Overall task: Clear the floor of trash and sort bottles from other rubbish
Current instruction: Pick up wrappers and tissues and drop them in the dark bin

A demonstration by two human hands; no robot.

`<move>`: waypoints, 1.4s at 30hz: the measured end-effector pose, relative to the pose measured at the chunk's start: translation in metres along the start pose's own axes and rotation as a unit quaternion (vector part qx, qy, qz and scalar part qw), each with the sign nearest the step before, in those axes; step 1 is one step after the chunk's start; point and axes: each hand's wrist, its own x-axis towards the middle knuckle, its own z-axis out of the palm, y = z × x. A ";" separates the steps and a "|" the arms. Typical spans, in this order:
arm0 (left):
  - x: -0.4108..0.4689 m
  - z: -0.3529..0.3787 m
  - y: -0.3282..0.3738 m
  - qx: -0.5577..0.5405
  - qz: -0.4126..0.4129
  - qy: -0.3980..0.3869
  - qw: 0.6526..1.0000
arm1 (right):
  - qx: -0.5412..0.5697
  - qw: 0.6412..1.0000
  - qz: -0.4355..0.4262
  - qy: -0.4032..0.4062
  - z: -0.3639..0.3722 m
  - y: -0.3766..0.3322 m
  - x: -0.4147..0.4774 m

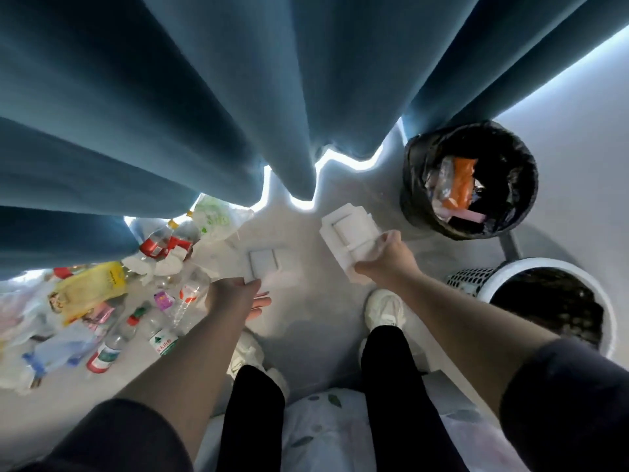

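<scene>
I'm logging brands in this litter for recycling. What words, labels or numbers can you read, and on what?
Nothing reads clearly.
On the green-label bottle: red characters, too blurred.
On the yellow bag: dark print, too small.
On the white plastic bag: green print, blurred.
On the red-label bottle: print blurred.
</scene>
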 end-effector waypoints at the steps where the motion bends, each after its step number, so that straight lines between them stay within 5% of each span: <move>1: -0.011 0.013 0.011 0.005 0.008 -0.003 1.000 | 0.007 1.000 0.002 0.005 -0.016 0.004 -0.001; 11: -0.067 0.220 0.108 0.086 0.081 -0.083 0.990 | 0.078 0.991 0.074 0.083 -0.179 0.098 0.042; 18: -0.041 0.347 0.141 0.118 0.096 -0.112 0.982 | 0.055 0.978 0.118 0.161 -0.226 0.148 0.099; 23: -0.012 0.387 0.146 0.103 0.050 -0.123 0.986 | 0.064 0.976 0.114 0.176 -0.215 0.145 0.143; 28: 0.011 0.366 0.133 0.171 0.106 -0.047 0.978 | 0.023 0.974 0.143 0.176 -0.188 0.135 0.149; 31: 0.014 0.335 0.125 0.295 0.176 -0.027 0.939 | -0.051 0.977 0.131 0.162 -0.180 0.131 0.132; 37: 0.004 0.267 0.114 0.606 0.315 0.029 0.730 | -0.243 0.961 0.024 0.128 -0.166 0.110 0.098; 42: 0.015 0.210 0.093 0.626 0.294 0.047 0.721 | -0.298 0.947 -0.046 0.115 -0.123 0.077 0.083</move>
